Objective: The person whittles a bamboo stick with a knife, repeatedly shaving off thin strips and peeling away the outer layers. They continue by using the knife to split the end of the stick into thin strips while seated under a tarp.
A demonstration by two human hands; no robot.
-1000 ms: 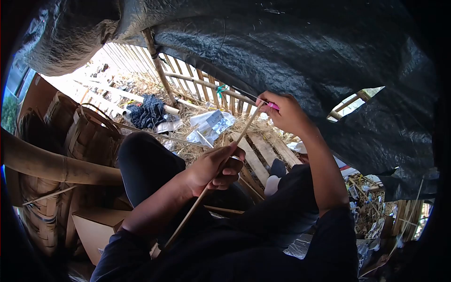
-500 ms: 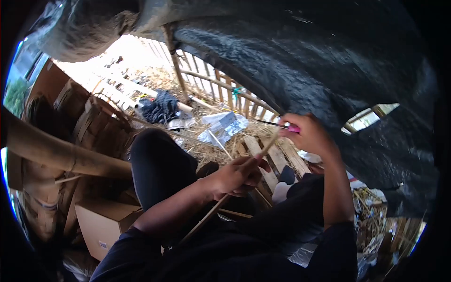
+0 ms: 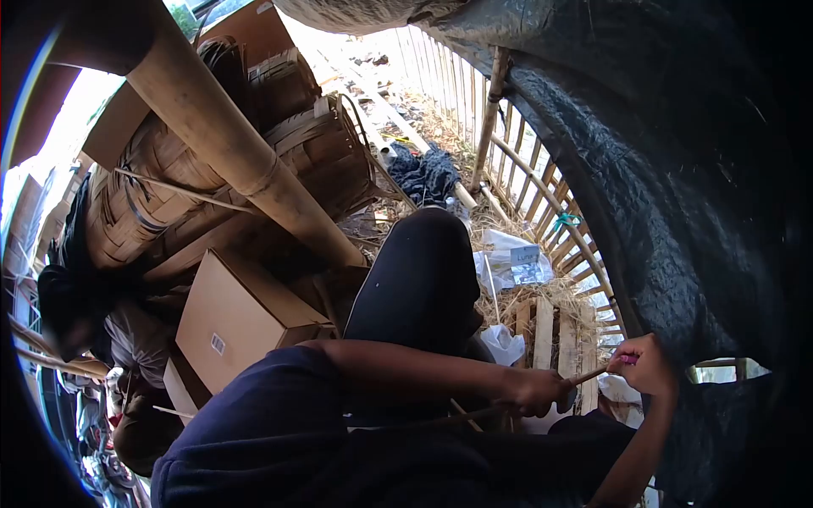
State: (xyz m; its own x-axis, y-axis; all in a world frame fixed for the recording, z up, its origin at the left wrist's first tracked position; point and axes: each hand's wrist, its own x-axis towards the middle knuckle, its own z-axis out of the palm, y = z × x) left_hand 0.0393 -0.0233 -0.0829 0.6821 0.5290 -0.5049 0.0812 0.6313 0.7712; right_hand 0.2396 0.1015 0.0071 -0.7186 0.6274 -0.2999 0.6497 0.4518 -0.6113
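My left hand (image 3: 535,392) is closed round a thin bamboo stick (image 3: 591,374). One end of the stick reaches my right hand, and the rest runs back low across my lap. My right hand (image 3: 652,369) is closed on a knife (image 3: 627,359) at the stick's far end. Only the knife's pink handle shows clearly; I cannot make out its blade now. Both hands are in front of my raised knee (image 3: 423,254), off to the right.
A thick bamboo pole (image 3: 229,144) slants across the left, above a cardboard box (image 3: 222,326). Woven baskets (image 3: 161,169) are piled behind it. Black plastic sheeting (image 3: 677,203) hangs at the right beside a bamboo fence (image 3: 542,190). Straw and wooden slats (image 3: 543,330) lie beyond my knee.
The view has swung to the left, so both hands now appear lower and farther right. Both keep their hold on the stick and the knife. The knife's blade, visible before, no longer shows clearly.
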